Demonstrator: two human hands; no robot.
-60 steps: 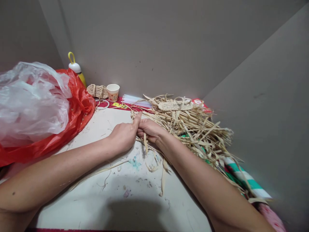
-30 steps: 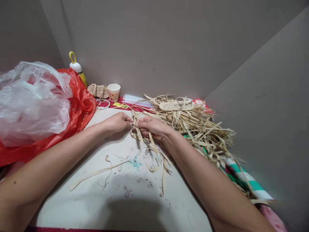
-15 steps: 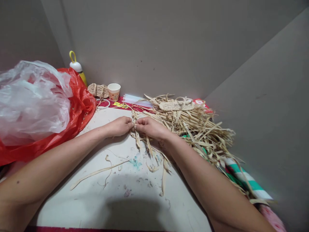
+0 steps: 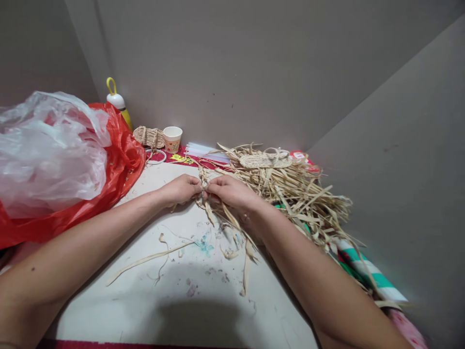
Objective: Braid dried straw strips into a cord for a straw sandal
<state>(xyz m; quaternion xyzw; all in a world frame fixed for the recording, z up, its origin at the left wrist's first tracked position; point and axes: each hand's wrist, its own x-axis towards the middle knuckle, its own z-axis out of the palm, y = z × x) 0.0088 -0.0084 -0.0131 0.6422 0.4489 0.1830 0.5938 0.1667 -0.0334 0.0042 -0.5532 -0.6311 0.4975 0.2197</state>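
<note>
Both hands meet near the far middle of the white board (image 4: 170,310), pinching a braid of dry straw (image 4: 203,173) between them. My left hand (image 4: 184,189) is closed on the braid's left side, thumb and forefinger pressed together. From the right, my right hand (image 4: 227,190) grips it with bent fingers, almost touching the left. Loose straw ends (image 4: 209,213) hang from the braid toward me. The exact crossing of strands is hidden by the fingers. Beside my right hand lies a big heap of dry straw (image 4: 305,194), with a woven straw sole (image 4: 267,160) on top.
A red plastic bag (image 4: 125,155) with a clear bag (image 4: 54,155) bulges at the left. Along the wall stand a yellow-and-white bottle (image 4: 118,103), a coiled straw piece (image 4: 149,137), a paper cup (image 4: 172,140) and translucent sticks (image 4: 207,151). Straw scraps (image 4: 152,258) litter the board.
My fingers have shifted slightly on the straw braid, and the hanging ends have swung a little right. The hands stay in nearly the same place.
</note>
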